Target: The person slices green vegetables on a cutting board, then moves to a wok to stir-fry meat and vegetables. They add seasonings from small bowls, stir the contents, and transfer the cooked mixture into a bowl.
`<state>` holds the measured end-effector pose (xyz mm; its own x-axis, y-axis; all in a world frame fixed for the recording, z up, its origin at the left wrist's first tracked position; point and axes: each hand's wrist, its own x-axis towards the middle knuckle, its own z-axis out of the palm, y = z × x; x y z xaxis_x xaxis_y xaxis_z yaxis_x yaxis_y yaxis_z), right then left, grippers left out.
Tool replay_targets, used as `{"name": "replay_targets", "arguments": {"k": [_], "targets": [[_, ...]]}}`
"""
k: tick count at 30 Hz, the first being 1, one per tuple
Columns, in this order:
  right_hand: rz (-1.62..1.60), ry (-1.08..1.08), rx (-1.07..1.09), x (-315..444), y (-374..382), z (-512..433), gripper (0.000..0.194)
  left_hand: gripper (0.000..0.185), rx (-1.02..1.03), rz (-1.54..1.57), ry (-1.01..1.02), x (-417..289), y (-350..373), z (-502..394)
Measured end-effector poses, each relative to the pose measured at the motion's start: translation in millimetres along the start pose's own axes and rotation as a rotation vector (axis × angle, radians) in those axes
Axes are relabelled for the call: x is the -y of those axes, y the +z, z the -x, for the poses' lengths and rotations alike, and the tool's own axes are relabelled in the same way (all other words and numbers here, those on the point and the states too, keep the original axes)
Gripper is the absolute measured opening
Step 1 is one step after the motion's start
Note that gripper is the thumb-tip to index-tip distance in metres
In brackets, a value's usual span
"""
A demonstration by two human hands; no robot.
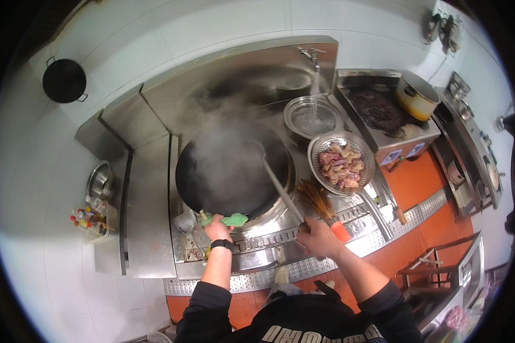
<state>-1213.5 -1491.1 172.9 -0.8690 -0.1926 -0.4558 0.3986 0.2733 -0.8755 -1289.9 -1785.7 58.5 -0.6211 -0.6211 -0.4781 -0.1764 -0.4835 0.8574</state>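
Note:
Steam rises from a large black wok (197, 171) on the steel range. My left hand (218, 228), with a dark wristband below it, grips a green cloth (234, 220) at the wok's near rim. In my right hand (319, 238) is the long handle of a ladle (283, 193); its head lies in the wok, blurred by steam. Right of the wok, a perforated metal strainer (365, 158) holds pieces of raw-looking meat (341, 166). A bamboo wok brush (315, 199) with a red-orange handle end lies between the strainer and my right hand.
A running tap (313, 58) pours water into a round metal pot (288, 118) behind the strainer. A large stained pot (416, 96) stands on a burner at the right. Left are a steel bowl (99, 178) and a bin of bottles (111, 231). A metal-framed rack (472, 266) stands lower right.

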Motion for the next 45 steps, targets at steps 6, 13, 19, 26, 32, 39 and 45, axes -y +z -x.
{"name": "replay_targets", "arguments": {"k": [6,13,19,26,32,39,45], "targets": [[0.073,0.158,0.101,40,22,-42,0.017,0.015,0.011,0.036,0.041,-1,1,7],[-0.321,0.220,0.574,42,-1,-15,0.038,0.015,0.031,0.053,0.017,-5,-1,10],[-0.220,0.113,0.411,54,-10,-24,0.056,0.019,-0.048,0.021,-0.031,-3,-3,10],[-0.024,0.190,0.083,50,30,-49,0.053,0.017,0.065,0.057,-0.083,3,-8,7],[-0.312,0.293,0.513,33,1,-24,0.061,0.028,0.060,0.073,-0.137,5,-11,7],[-0.215,0.251,0.307,31,-17,5,0.074,0.026,0.113,0.101,-0.142,8,-16,5],[-0.064,0.144,0.016,48,-1,-41,0.071,0.017,0.033,0.122,-0.110,9,-11,9]]}}
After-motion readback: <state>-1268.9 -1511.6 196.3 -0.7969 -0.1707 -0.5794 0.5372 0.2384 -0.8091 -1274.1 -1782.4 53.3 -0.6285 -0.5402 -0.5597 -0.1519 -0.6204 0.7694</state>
